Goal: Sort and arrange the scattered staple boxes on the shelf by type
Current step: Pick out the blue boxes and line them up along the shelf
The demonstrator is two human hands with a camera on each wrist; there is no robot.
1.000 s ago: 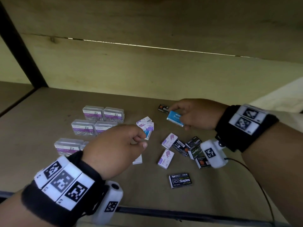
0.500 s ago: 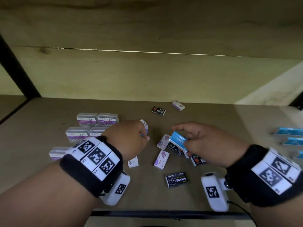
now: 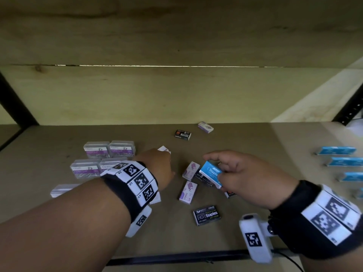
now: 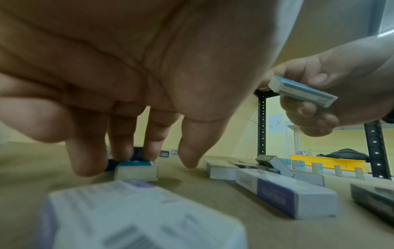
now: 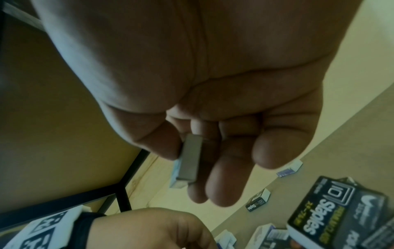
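Note:
My right hand pinches a blue staple box between thumb and fingers, lifted above the pile; the same box shows in the left wrist view and edge-on in the right wrist view. My left hand reaches down over the shelf left of the pile. Its fingertips touch the top of a small blue-topped box, with the thumb held apart. Two purple staple boxes and a black staples box lie between the hands.
Clear paper clip boxes sit in rows at the left. A row of blue boxes stands at the right. A black-orange box and a purple box lie near the back wall. A black rail edges the shelf front.
My right hand has drawn back toward me from the far black box, carrying the blue box. My left hand has reached forward and down onto the small boxes.

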